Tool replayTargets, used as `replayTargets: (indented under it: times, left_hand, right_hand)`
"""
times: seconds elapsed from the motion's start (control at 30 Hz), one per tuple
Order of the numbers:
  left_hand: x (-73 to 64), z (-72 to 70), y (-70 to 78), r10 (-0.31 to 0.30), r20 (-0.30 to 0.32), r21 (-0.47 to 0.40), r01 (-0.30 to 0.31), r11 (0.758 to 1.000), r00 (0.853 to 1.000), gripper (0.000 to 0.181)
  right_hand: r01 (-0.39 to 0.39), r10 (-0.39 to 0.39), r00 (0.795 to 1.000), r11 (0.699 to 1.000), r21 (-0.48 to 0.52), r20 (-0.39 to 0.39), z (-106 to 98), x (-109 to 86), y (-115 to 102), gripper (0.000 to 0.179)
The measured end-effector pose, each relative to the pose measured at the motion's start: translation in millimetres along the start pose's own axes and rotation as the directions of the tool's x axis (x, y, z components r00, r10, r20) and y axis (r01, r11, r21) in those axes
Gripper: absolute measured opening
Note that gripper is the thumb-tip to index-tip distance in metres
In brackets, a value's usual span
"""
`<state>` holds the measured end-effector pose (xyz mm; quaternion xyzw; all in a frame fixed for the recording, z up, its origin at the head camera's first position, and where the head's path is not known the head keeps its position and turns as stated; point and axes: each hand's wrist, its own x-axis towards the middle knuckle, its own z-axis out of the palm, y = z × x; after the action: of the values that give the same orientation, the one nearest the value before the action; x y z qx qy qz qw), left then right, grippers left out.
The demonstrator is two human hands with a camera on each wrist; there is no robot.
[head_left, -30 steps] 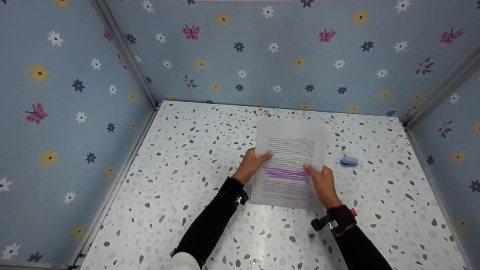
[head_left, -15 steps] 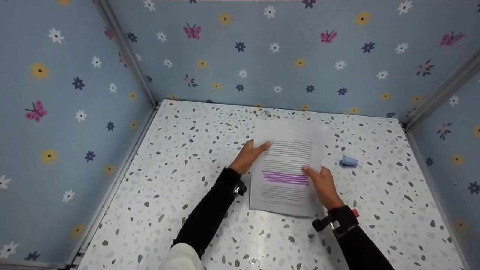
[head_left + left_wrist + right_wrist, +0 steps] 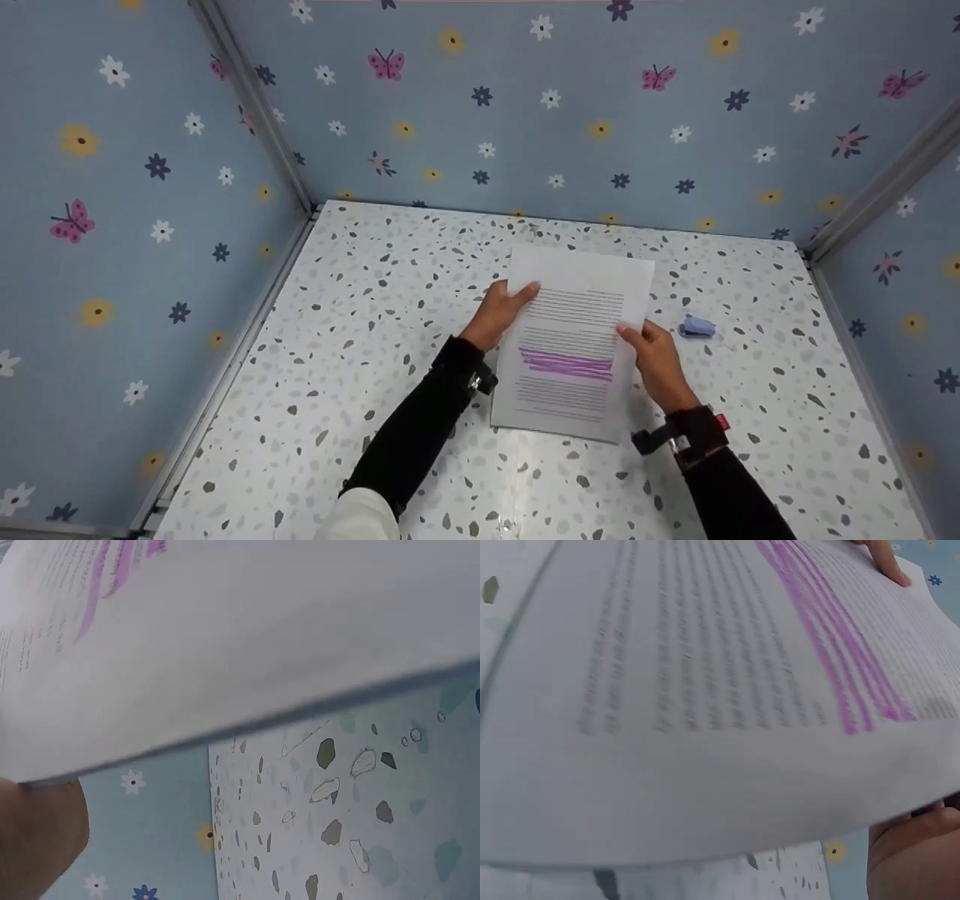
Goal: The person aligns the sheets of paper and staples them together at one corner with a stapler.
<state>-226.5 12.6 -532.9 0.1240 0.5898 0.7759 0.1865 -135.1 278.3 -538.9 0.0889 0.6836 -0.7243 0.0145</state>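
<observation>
A stack of printed white paper [image 3: 566,337] is held up over the table, several text lines marked with purple highlighter. My left hand [image 3: 497,313] grips its left edge, thumb on the top sheet and fingers hidden beneath. On the opposite edge my right hand [image 3: 660,364] pinches the paper the same way, thumb near the text's right margin. The left wrist view shows the stack's edge [image 3: 277,718] as a thin dark line above the table. Curled fingers [image 3: 919,836] of the right hand show under the paper in the right wrist view.
A small blue stapler-like object [image 3: 697,327] lies on the speckled white table [image 3: 375,300], right of the paper. Blue floral panels [image 3: 525,112] enclose the back and both sides. A white rounded thing [image 3: 360,515] shows at the bottom edge by the left sleeve.
The paper has shifted slightly toward me and left. My left hand went a little up its edge; the right hand has slid outward toward the right margin.
</observation>
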Motion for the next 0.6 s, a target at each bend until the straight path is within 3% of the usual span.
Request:
replayTargets:
  times: [0.07,0.13,0.43,0.6]
  left_hand:
    - [-2.3,1.1,0.2,-0.007,0.011,0.006,0.007,1.0,1.0,0.031]
    - [-4.5,3.5,0.4,-0.016,0.027,0.008,0.016,1.0,1.0,0.031]
    - [-7.7,11.4,-1.8,-0.039,-0.006,0.033,0.039,0.999,0.999,0.028]
    - [-7.7,5.1,5.6,-0.06,0.054,-0.007,0.061,0.998,0.997,0.03]
  right_hand:
    - [0.039,-0.04,0.999,0.995,0.087,0.008,-1.6,3.2,-6.1,0.046]
    - [0.056,-0.058,0.998,0.993,0.103,0.008,-1.1,6.3,-10.9,0.043]
    - [0.014,-0.016,0.998,1.0,-0.023,-0.067,8.2,10.4,-13.8,0.037]
    - [0.024,-0.026,0.998,0.999,-0.036,-0.058,10.2,9.7,-17.7,0.037]
